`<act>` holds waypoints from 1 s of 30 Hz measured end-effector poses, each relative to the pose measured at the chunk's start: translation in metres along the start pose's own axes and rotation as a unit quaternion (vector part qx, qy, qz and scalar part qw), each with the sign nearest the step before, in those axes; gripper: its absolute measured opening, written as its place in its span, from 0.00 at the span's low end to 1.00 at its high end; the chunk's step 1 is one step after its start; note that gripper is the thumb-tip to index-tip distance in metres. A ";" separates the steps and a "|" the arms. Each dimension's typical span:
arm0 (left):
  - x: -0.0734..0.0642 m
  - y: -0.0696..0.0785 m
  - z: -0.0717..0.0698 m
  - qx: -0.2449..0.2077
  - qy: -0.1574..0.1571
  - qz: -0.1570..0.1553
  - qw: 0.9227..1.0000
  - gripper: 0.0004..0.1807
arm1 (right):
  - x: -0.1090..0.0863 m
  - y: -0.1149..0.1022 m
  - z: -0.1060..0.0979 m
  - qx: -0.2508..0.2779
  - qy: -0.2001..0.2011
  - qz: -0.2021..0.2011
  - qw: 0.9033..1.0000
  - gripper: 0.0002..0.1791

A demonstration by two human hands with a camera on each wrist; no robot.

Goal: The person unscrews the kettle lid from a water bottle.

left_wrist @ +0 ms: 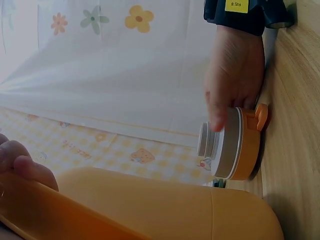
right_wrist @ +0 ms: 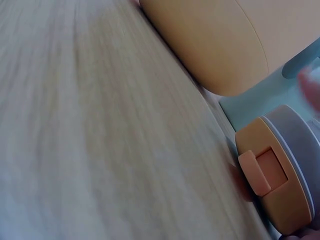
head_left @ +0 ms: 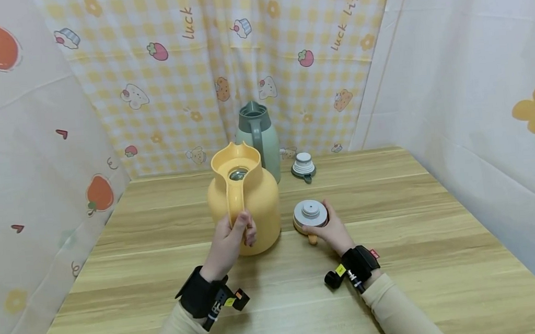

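My left hand [head_left: 231, 238] grips the handle of a yellow thermos jug [head_left: 265, 204], fingers wrapped round its lower part. The jug stands upright with its mouth uncovered, the inner opening showing in the head view. To the right of it, a round orange-and-grey jug lid [head_left: 310, 213] lies upside down on the table, its stepped grey plug facing up. My right hand [head_left: 336, 231] holds this lid from the right, thumb at the near side and fingers round the far side. In the left wrist view, the lid's orange tab [left_wrist: 261, 117] sticks out near the table.
Behind the yellow jug stands a green thermos jug [head_left: 271, 145], also uncovered, its handle facing me. A grey-and-white lid [head_left: 303, 166] lies plug up to its right. The wooden table [head_left: 158, 222] reaches back to a patterned curtain [head_left: 167, 91], with white cloth at both sides.
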State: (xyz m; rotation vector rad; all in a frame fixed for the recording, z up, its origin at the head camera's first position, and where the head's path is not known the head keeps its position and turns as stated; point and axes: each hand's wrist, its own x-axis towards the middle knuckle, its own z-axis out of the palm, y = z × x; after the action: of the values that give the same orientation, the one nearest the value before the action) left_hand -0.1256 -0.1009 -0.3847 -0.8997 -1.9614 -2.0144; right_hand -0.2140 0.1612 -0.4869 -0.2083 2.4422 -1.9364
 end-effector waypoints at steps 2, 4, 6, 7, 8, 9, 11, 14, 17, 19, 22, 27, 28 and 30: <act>0.000 0.002 -0.001 0.007 0.004 -0.003 1.000 0.20 | 0.000 -0.001 0.002 -0.013 -0.003 -0.003 1.000 0.59; -0.001 0.003 -0.001 0.018 0.011 -0.007 1.000 0.20 | -0.001 -0.002 0.004 -0.026 0.003 -0.012 1.000 0.59; -0.002 0.006 -0.002 0.030 0.023 -0.015 0.999 0.20 | -0.002 -0.002 0.005 -0.030 0.008 -0.018 0.999 0.59; -0.003 0.006 -0.002 0.038 0.031 -0.019 0.999 0.20 | -0.002 -0.002 0.005 -0.032 0.011 -0.018 0.999 0.59; -0.003 0.007 -0.003 0.046 0.039 -0.024 0.998 0.20 | -0.002 -0.002 0.005 -0.032 0.013 -0.020 0.999 0.59; -0.004 0.008 -0.004 0.054 0.050 -0.029 0.997 0.20 | -0.002 -0.002 0.004 -0.034 0.012 -0.019 0.999 0.58; -0.006 0.011 -0.007 0.069 0.070 -0.038 0.994 0.20 | -0.001 -0.003 0.003 -0.026 0.007 -0.012 1.000 0.57; -0.010 0.014 -0.013 0.078 0.095 -0.053 0.991 0.20 | -0.001 -0.004 0.000 -0.026 0.002 -0.006 1.000 0.56; -0.016 0.017 -0.023 0.077 0.111 -0.054 0.989 0.20 | -0.002 -0.003 -0.002 -0.031 0.002 -0.002 1.000 0.56; -0.022 0.021 -0.032 0.071 0.122 -0.049 0.989 0.20 | -0.003 -0.003 -0.003 -0.034 0.002 0.002 0.999 0.56; -0.032 0.027 -0.048 0.059 0.145 -0.042 0.987 0.21 | -0.004 -0.002 -0.001 -0.035 0.001 0.006 0.999 0.56; -0.050 0.039 -0.079 0.061 0.175 -0.046 0.982 0.19 | -0.005 -0.001 0.001 -0.028 0.001 0.008 1.000 0.56; -0.054 0.041 -0.086 0.062 0.173 -0.046 0.982 0.18 | -0.005 -0.001 0.001 -0.028 0.002 0.008 1.000 0.56; -0.062 0.045 -0.100 0.054 0.167 -0.038 0.984 0.16 | -0.005 0.000 0.001 -0.026 0.003 0.010 1.000 0.57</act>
State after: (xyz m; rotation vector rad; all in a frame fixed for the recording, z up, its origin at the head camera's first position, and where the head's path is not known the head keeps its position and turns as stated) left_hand -0.0811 -0.2177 -0.3740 -0.4339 -1.9164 -1.9261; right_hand -0.2087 0.1609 -0.4872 -0.1775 2.4902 -1.8694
